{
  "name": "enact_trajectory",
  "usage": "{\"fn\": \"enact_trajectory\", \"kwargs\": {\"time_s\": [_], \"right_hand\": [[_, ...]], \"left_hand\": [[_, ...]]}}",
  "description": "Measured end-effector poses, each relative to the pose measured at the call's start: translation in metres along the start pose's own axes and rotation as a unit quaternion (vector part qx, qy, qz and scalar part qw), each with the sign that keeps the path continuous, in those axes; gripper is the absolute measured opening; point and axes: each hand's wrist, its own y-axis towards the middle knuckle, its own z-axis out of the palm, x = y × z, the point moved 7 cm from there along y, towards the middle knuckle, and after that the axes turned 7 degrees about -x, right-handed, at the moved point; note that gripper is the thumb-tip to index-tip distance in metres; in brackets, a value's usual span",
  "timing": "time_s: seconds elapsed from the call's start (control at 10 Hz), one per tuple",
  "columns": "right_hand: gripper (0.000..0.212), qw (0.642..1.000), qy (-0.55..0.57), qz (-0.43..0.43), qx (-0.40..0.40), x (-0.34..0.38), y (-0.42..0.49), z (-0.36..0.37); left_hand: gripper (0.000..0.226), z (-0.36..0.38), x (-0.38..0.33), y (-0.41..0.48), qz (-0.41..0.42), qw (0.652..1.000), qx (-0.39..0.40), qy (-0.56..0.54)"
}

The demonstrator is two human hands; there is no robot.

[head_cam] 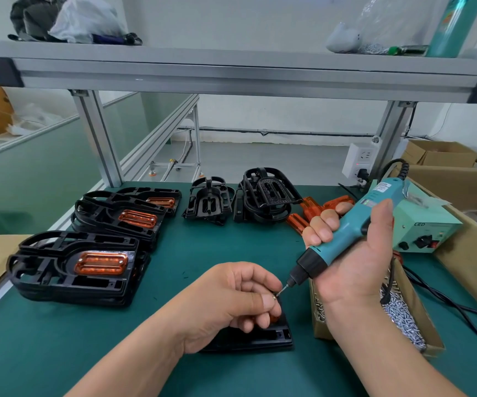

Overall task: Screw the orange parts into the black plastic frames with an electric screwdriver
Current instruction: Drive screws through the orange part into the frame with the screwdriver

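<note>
My right hand grips a teal electric screwdriver, its bit slanting down and left. The bit tip meets a small screw that my left hand pinches between thumb and fingers. Under my left hand lies a black plastic frame, mostly hidden, with a sliver of an orange part showing below the fingers. Finished black frames with orange parts screwed in sit in stacks at the left. Loose orange parts lie behind my right hand.
A cardboard box of silver screws sits under my right wrist. A power supply unit with cables stands at the right. Bare black frames are piled at the back of the green mat. An aluminium shelf spans overhead.
</note>
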Motion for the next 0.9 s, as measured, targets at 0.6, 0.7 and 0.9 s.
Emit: {"fn": "enact_trajectory", "kwargs": {"time_s": [0.6,0.7,0.9], "right_hand": [[0.052,1.000,-0.005,0.008,-0.005,-0.0030,-0.0018,-0.0016],[0.052,1.000,-0.006,0.011,-0.007,-0.0045,-0.0022,-0.0016],[0.052,1.000,-0.007,0.007,-0.009,-0.0036,-0.0021,-0.0020]], "left_hand": [[0.020,0.0000,-0.0003,0.0006,0.011,1.000,0.007,0.022],[0.020,-0.0003,-0.0006,0.0007,0.013,1.000,0.003,0.025],[0.020,-0.0009,-0.0002,0.0009,0.018,0.999,0.000,0.029]]}}
